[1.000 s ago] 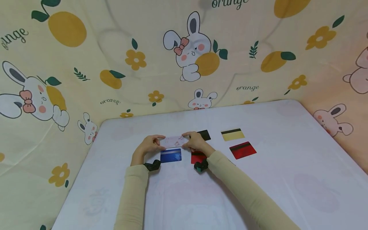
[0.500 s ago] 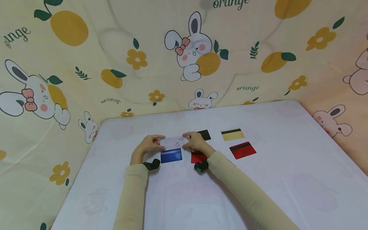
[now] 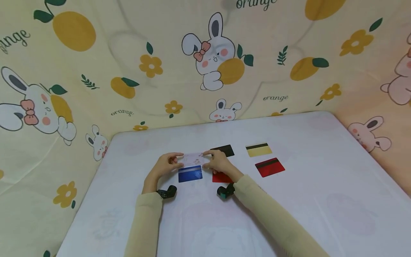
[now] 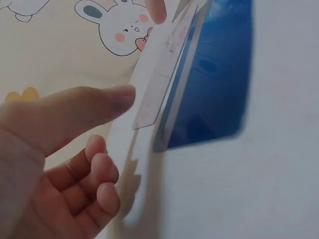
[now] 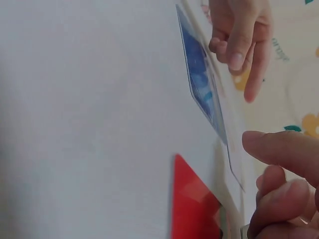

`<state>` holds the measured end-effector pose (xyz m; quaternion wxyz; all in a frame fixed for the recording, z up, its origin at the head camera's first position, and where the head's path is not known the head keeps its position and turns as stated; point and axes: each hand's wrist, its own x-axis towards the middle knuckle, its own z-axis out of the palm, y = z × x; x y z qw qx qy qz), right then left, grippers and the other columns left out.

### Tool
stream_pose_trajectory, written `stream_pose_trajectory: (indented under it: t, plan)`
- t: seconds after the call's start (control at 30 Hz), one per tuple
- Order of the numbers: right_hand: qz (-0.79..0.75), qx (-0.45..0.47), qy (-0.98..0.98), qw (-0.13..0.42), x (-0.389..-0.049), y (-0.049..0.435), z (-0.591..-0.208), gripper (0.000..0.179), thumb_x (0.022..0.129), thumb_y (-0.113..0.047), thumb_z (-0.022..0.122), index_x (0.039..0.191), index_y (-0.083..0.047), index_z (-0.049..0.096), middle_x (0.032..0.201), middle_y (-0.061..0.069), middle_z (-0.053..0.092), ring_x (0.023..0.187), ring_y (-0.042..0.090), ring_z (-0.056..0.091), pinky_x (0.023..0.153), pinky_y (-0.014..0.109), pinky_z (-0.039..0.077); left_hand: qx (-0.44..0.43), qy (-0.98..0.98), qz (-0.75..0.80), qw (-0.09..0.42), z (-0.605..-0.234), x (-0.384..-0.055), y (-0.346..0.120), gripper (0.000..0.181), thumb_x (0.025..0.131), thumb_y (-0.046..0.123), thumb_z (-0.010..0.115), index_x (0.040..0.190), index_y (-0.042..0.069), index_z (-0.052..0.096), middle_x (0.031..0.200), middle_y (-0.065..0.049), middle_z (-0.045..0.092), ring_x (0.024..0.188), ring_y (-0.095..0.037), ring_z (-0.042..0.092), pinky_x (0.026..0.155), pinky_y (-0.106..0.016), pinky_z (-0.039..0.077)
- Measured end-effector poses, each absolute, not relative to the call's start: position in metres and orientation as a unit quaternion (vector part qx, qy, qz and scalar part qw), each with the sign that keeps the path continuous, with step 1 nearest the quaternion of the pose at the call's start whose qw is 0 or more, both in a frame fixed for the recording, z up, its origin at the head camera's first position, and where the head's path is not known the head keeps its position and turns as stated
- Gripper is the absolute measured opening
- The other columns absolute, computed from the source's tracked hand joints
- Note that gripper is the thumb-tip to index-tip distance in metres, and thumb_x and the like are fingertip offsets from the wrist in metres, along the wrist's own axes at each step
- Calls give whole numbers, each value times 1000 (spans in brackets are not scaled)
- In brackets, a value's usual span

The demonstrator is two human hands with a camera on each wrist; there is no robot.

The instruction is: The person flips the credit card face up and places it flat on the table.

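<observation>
A pale card with small pink prints lies on the white table between both hands. Just below it, in the head view, is a blue card with a light stripe. My left hand is at the pale card's left end, thumb and index finger stretched out, the other fingers bent. The left wrist view shows a small gap between a left fingertip and the pale card. My right hand is at the right end, its extended fingertip seen apart from the card in the right wrist view. It partly covers a red card.
A black card lies behind my right hand, partly hidden. Farther right are a gold card with a dark stripe and a second red card. A printed cloth with rabbits and oranges stands behind the table.
Both wrists have lowered slightly towards me, and the fingertips have eased off the pale card's ends. The cards keep their places; the head view has shifted a little.
</observation>
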<state>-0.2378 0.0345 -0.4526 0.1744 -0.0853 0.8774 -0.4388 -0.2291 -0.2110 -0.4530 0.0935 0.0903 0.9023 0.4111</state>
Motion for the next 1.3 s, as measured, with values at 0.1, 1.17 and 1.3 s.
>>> stream_pose_trajectory:
  t: [0.1, 1.17, 1.3]
  plan:
    - [-445, -87, 874, 176, -231, 34, -453, 55, 80, -14, 77, 131, -12, 59, 49, -1, 48, 37, 10, 44, 39, 18, 33, 95, 902, 412, 89, -454, -224, -212, 43, 84, 14, 73, 124, 4, 63, 83, -4, 53, 74, -14, 46, 63, -20, 38]
    - [-418, -133, 886, 153, -203, 21, -455, 44, 70, -11, 84, 111, -7, 68, 50, -4, 40, 37, 7, 36, 40, 18, 28, 129, 906, 385, 121, -459, -202, -227, 49, 67, 15, 87, 113, 5, 72, 80, -1, 45, 72, -11, 40, 64, -20, 34]
    - [-415, -132, 886, 157, -203, 21, -455, 50, 69, -11, 84, 115, -7, 66, 50, -4, 42, 37, 7, 38, 41, 18, 29, 132, 905, 384, 127, -459, -203, -227, 49, 68, 15, 86, 114, 5, 71, 81, -1, 45, 72, -11, 40, 64, -19, 34]
